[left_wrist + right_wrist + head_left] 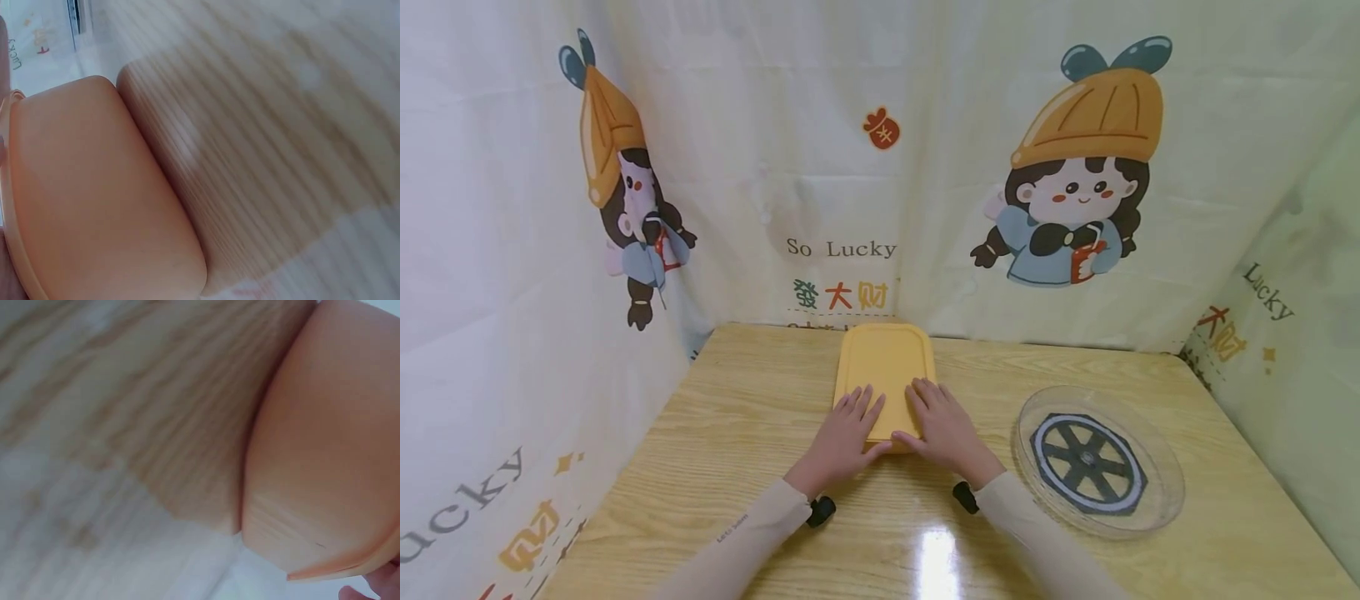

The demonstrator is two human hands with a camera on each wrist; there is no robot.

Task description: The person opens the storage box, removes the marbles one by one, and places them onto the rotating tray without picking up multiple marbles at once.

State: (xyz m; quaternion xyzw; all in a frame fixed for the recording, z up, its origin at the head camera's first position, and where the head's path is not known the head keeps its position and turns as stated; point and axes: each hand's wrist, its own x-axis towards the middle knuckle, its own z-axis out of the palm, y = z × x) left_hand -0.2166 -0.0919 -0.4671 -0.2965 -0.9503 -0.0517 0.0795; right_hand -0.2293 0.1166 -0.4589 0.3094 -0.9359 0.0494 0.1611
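A yellow-orange lidded box (889,358) lies lengthwise on the wooden table, its lid on top. My left hand (842,437) rests on the near left part of the lid, fingers spread and straight. Mirroring it on the near right part is my right hand (951,433), also with extended fingers. Both thumbs point toward each other along the near edge of the box. In the left wrist view the smooth side wall of the box (100,187) stands on the table. The right wrist view shows the box wall (325,431) and fingertips at the lid's rim.
To the right sits a round clear plastic dish (1172,475) with a dark octagonal spoked piece (1088,460) in it. A printed curtain (925,208) hangs behind the table (737,400) and at both sides. Dark wrist-camera parts (822,510) sit under the wrists.
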